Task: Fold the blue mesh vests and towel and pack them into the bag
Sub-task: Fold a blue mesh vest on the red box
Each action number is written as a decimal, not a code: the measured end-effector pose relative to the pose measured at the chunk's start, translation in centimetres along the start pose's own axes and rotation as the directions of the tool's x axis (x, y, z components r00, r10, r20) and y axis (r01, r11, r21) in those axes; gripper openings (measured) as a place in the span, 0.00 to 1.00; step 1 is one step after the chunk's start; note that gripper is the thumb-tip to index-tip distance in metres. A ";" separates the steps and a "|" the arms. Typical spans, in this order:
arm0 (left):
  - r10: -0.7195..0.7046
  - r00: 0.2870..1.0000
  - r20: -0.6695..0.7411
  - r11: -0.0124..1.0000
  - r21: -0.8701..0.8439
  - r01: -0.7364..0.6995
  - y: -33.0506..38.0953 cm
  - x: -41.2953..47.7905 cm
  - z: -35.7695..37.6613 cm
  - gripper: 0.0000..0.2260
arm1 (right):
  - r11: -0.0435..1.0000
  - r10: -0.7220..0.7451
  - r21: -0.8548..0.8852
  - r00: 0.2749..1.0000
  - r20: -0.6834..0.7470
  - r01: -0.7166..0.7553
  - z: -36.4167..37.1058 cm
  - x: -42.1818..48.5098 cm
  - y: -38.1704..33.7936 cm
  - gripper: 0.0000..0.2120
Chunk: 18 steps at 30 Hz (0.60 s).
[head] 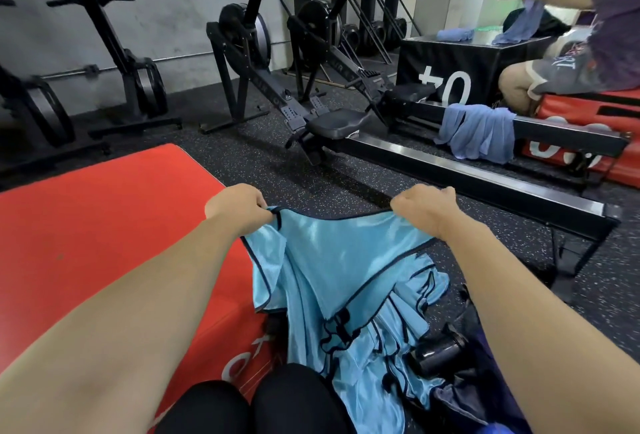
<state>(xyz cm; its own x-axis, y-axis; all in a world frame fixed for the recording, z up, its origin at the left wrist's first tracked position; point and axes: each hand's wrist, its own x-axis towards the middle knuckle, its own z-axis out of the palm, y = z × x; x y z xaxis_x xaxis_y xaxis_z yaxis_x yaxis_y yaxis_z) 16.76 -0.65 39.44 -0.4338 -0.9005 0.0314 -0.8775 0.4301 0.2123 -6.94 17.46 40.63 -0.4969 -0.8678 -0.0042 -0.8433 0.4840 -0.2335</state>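
A blue vest (346, 246) is held stretched above the floor (311, 170) between both grips. Its top edge is pinched at one corner by the left grip (239, 206) and at the other by the right grip (424, 206), with fingers curled round the dark trim. The rest of it is draped down onto a heap of vests (363, 347) lying beside the red mat (104, 225). A dark bag (457, 399) is seen just right of the heap. A blue towel (478, 135) is hung over the rower rail (485, 179), well apart.
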 end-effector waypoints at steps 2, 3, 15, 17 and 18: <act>0.036 0.997 0.072 0.983 -0.185 -0.022 -0.1 0.0 -0.7 0.09 | 0.939 0.070 0.341 0.997 -0.044 -0.051 -0.9 0.5 -0.3 0.16; 0.045 0.995 0.084 0.955 -0.296 -0.018 0.0 0.0 -1.2 0.11 | 0.885 0.093 0.463 0.994 -0.058 -0.056 -1.4 0.8 -0.3 0.16; 0.264 0.958 -0.110 0.964 0.022 -0.263 2.3 3.0 -4.8 0.20 | 0.809 -0.103 -0.587 0.987 -0.127 0.009 -6.5 1.6 -1.3 0.17; 0.251 0.963 -0.098 0.961 0.144 -0.236 2.4 3.3 -5.2 0.17 | 0.757 -0.051 -0.652 0.992 -0.114 -0.036 -6.7 1.3 -1.1 0.15; 0.237 0.965 -0.113 0.956 0.202 -0.211 2.4 3.3 -5.3 0.14 | 0.737 -0.035 -0.674 0.993 -0.117 -0.053 -6.8 1.1 -1.0 0.14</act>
<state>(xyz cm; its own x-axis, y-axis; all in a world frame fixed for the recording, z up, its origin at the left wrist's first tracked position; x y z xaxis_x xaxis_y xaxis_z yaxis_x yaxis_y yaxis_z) 14.31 -2.94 45.23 -0.6030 -0.7745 0.1912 -0.7892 0.6142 -0.0011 -8.03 16.80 47.42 -0.4875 -0.8651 0.1178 -0.7330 0.4788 0.4831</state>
